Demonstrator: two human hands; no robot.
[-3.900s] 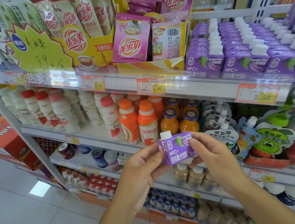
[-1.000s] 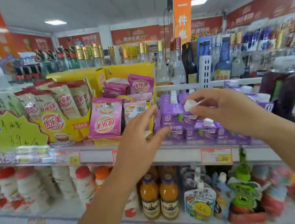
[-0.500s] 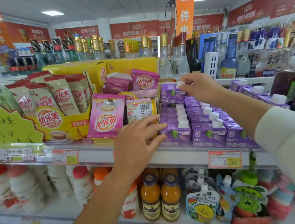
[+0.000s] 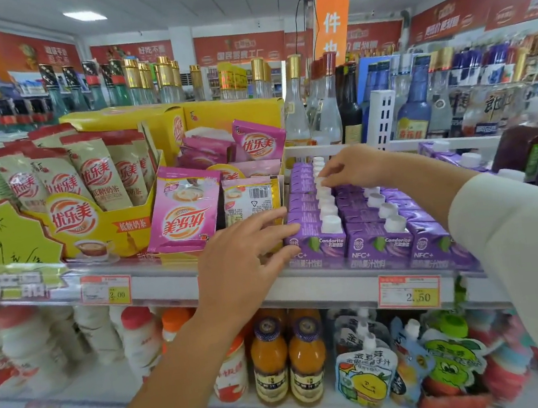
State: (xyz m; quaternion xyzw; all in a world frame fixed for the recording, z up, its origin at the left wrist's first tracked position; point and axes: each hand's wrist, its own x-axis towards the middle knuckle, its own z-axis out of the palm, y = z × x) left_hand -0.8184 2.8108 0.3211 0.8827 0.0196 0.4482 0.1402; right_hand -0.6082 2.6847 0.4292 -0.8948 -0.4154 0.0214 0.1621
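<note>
Juice cartons (image 4: 317,248), purple w/ white caps, stand in rows on the upper shelf (image 4: 305,289). The right hand (image 4: 354,168) is over the back of the leftmost row, fingers bent onto a cap. Pinching or only touching? Can't tell, the grip is hidden. The left hand (image 4: 243,257) is spread, fingers straight, touching the front carton's left side. Pink sachets (image 4: 184,214) sit just left. A sleeve (image 4: 519,241) cuts off the rows at right; the white bottles (image 4: 25,352) below are blurred.

Purple juice cartons (image 4: 317,248) (white caps (image 4: 330,224)).
</note>
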